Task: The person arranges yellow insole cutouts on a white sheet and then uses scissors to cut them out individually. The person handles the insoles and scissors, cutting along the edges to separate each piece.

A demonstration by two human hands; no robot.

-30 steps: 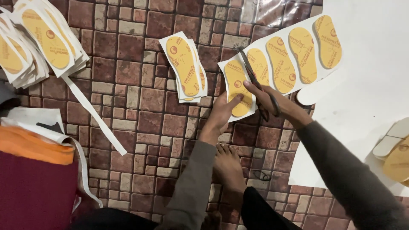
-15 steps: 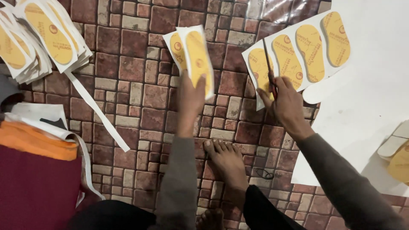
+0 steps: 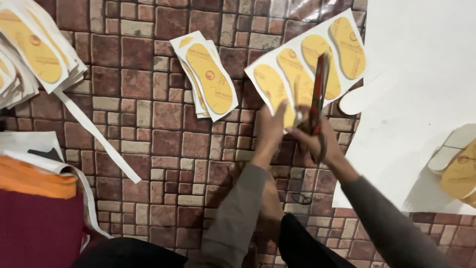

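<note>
A: Far left, a stack of cut white cards point(image 3: 34, 54) printed with yellow insole shapes; below it a loose white paper strip point(image 3: 99, 136) lies across the brick-patterned floor point(image 3: 148, 164), beside orange and maroon cloth point(image 3: 34, 218).

B: And at centre?

A: A small pile of cut insole cards point(image 3: 208, 82) sits apart from both hands. Just right of it, the left hand point(image 3: 270, 130) pinches the lower edge of the printed sheet point(image 3: 307, 62), fingers closed on it, with four yellow insole shapes in a row.

B: The right hand?

A: The right hand point(image 3: 317, 139) grips red-handled scissors point(image 3: 320, 92), fingers closed through the handles, blades pointing up across the sheet between two shapes. A large white sheet point(image 3: 421, 74) lies further right.

B: The risk?

A: The left fingers sit just beside the blades. A slip could likely nick them, or let the cut wander into a yellow shape if the sheet flexes.
</note>
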